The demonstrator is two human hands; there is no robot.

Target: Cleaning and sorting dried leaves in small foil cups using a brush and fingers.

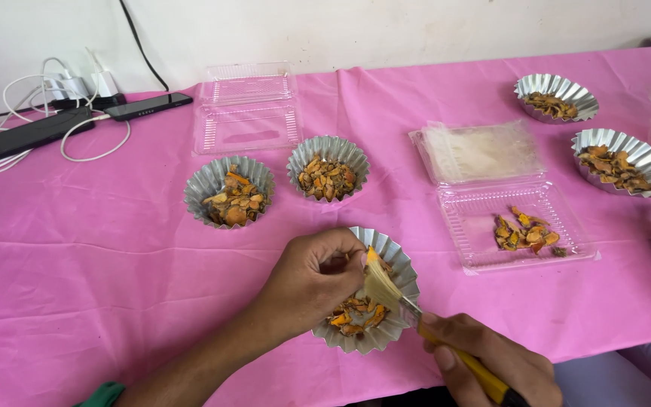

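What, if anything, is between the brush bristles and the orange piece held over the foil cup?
Nothing visible. The brush in the right hand lies directly against the orange piece pinched by the left hand.

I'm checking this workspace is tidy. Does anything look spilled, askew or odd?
Nothing is spilled. The one oddity: orange dried pieces lie loose in an open clear clamshell box, while the other pieces sit in foil cups.

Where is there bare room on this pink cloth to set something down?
Bare cloth lies left of the left hand, below the phones. A smaller strip runs between the middle foil cup and the open clear box. The right edge is crowded with foil cups.
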